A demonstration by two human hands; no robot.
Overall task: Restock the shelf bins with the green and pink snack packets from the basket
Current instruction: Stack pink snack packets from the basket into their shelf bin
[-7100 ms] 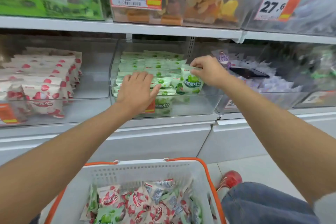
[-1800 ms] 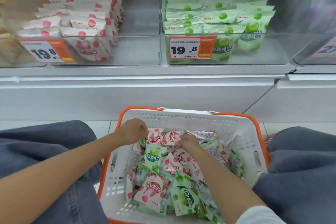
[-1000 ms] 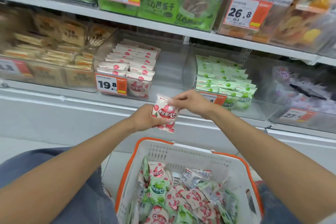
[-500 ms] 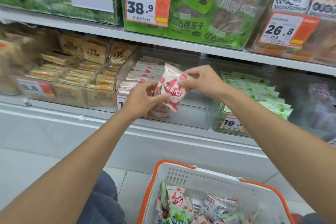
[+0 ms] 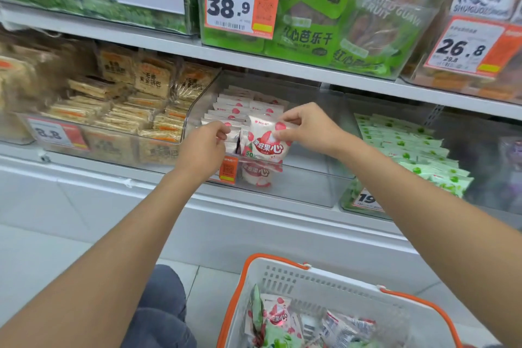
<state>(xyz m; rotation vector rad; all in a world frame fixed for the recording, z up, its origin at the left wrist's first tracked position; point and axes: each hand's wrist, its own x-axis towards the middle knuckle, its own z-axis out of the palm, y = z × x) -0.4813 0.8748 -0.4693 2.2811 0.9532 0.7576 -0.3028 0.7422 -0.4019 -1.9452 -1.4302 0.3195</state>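
shop aisle, white shelf [image 5: 175, 42] units carrying clear bins on two levels. upper level: green dried-fruit bags behind a price tag [image 5: 240, 3] reading 38.9. lower level, left to right: a bin of tan biscuit packs [image 5: 127, 110], a clear bin [image 5: 310, 175] with a row of pink packets [image 5: 237, 107] standing on edge along its left side, then a bin of green packets [image 5: 409, 147]. right hand [image 5: 308, 128]: thumb and fingers [image 5: 293, 117] clamped on the upper right edge of one pink packet [image 5: 265, 141], which is upright, print facing the camera, over the front of the clear bin and just right of the row's front end. another pink one stands behind the bin's front wall directly below it, beside an orange label. left hand [image 5: 203, 147]: fingers curled, tips at the front packets of the row; cannot tell whether they pinch one or only touch. white basket [image 5: 324, 282] with orange rim sits low in view below the arms, mixed pink and green packets inside. grey tiled floor [image 5: 56, 248] to its left.
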